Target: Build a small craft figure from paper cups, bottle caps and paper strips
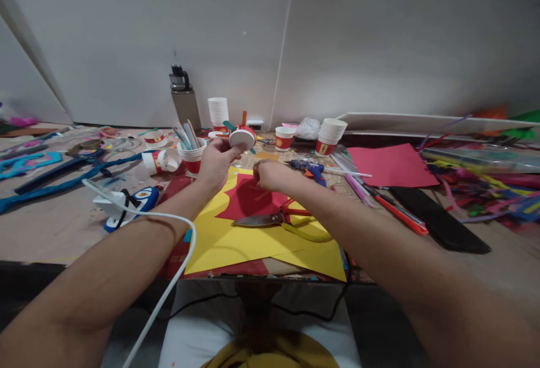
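My left hand (218, 164) pinches a paper cup (242, 138) whose white round end faces me; coloured strips stick out around its red side. To the right, my right hand (270, 175) is closed above red paper (248, 202), and whatever its fingers may hold is hidden. The red paper lies on yellow sheets (228, 244) at the table's front. Scissors with yellow and red handles (274, 220) rest on the sheets below my right hand, blades pointing left.
A cup of strips (193, 157), cup stacks (331, 134) and a bottle (184, 103) stand behind. A blue glue gun (314, 172) and an orange cutter (400, 214) lie right. A white cable (192, 244) crosses my left forearm.
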The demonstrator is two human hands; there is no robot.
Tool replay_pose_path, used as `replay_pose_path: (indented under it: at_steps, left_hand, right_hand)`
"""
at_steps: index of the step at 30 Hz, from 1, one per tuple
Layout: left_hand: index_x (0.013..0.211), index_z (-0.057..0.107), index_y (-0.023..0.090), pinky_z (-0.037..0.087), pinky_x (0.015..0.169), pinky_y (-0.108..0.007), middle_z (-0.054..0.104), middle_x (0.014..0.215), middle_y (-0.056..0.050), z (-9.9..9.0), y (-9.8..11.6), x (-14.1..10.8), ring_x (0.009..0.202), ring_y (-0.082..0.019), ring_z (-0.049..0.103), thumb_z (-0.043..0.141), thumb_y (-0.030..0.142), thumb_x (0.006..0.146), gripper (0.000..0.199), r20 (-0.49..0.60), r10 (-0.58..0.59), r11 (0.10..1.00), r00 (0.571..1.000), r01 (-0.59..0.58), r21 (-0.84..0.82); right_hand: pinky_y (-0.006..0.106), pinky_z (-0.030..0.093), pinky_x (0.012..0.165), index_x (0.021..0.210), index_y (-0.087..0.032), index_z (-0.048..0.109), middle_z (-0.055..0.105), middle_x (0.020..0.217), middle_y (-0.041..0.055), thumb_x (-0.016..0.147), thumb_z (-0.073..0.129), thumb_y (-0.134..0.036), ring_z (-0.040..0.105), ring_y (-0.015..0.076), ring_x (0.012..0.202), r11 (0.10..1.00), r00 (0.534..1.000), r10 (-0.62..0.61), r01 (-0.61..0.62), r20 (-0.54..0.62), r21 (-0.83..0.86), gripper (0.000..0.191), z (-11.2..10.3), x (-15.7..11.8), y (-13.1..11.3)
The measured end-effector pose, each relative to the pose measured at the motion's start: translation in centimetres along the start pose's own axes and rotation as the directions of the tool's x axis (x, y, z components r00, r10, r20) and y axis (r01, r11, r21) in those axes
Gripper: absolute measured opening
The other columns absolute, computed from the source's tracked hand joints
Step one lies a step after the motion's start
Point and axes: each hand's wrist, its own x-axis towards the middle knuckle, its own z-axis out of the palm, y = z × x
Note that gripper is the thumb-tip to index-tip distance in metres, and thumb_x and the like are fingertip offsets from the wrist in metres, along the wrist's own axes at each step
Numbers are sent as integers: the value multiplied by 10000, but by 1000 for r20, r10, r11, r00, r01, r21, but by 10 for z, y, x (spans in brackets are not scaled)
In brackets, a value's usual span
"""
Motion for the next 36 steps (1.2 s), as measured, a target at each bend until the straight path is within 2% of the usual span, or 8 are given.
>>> replay_pose_path:
  at_steps: [6,16,21,25,30,33,36]
  left_hand:
    - [739,599,151,425,565,-212,619,660,28,0,0,0,565,-69,533,836,181,520,323,9,-6,1000,1000,6,-20]
    - [746,597,149,418,562,-200,618,695,17,1,1,-1,612,-75,551,835,186,526,327,14,-42,997,999,43,-70]
    - [754,597,142,417,562,-196,625,717,9,1,2,-1,615,-70,543,846,181,515,347,16,-63,993,998,64,-98]
    - [757,598,135,414,560,-192,628,735,4,2,4,-2,613,-63,540,851,167,516,350,28,-78,986,997,81,-148]
    - [759,591,142,361,482,-178,621,698,15,4,7,-5,568,-58,518,844,136,518,350,90,-145,966,985,160,-202]
    - [731,573,146,324,443,-162,607,652,30,5,8,-7,517,-42,483,839,113,507,349,127,-181,958,975,205,-203]
    - [716,576,143,397,495,-164,620,657,17,5,8,-10,560,-57,534,839,119,517,331,218,-178,956,959,222,-194]
  right_hand:
    - [257,461,676,997,-149,721,719,1056,132,756,608,-163,668,231,888,1000,1000,3,-3,15,5,266,-3,-3,-5]
    - [267,478,679,1032,-139,707,720,1046,134,751,654,-236,666,242,889,996,994,66,-71,87,58,302,-4,-3,-7]
    - [270,474,696,1007,-145,721,716,1069,142,725,669,-256,655,258,940,985,991,96,-107,89,133,308,-4,-6,-7]
    - [263,459,666,970,-163,737,739,969,106,674,684,-226,663,232,837,957,992,103,-121,79,265,307,0,-1,1]
    - [244,418,565,788,-186,725,716,752,40,590,647,-112,616,180,670,850,989,138,-146,53,506,225,13,2,27]
    - [216,390,524,689,-176,664,631,618,-4,617,590,-100,544,121,576,722,987,159,-117,1,682,129,21,-6,41]
    - [198,379,510,662,-174,581,565,603,-24,669,539,-146,484,82,536,561,970,228,-57,-88,826,51,25,-19,52]
